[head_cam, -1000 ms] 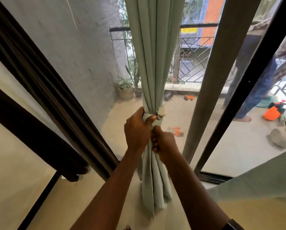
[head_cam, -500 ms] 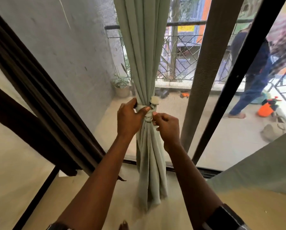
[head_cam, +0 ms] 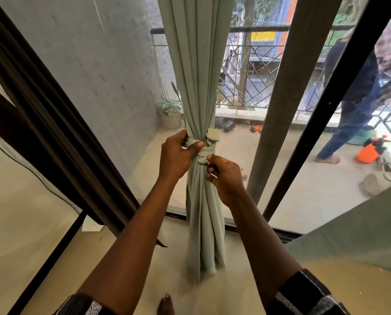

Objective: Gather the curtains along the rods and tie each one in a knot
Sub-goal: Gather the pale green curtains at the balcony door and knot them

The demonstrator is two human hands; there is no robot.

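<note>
Head view

Item: pale green curtain (head_cam: 196, 87), gathered into one hanging bundle before the glass door, its tail reaching the floor

Knot (head_cam: 204, 152): midway down the bundle and wrapped round it, with a small cream tab just above its right side

Left hand (head_cam: 176, 155): left of the knot, fingers curled behind the bundle, thumb pressed across the wrap; judged to be steadying it for tightening

Right hand (head_cam: 226, 176): just below the knot, fingers curled, tips pinching a fold at its lower edge; judged to be snugging it

Dark curtain (head_cam: 42, 110): well left of the knot, bunched
</note>
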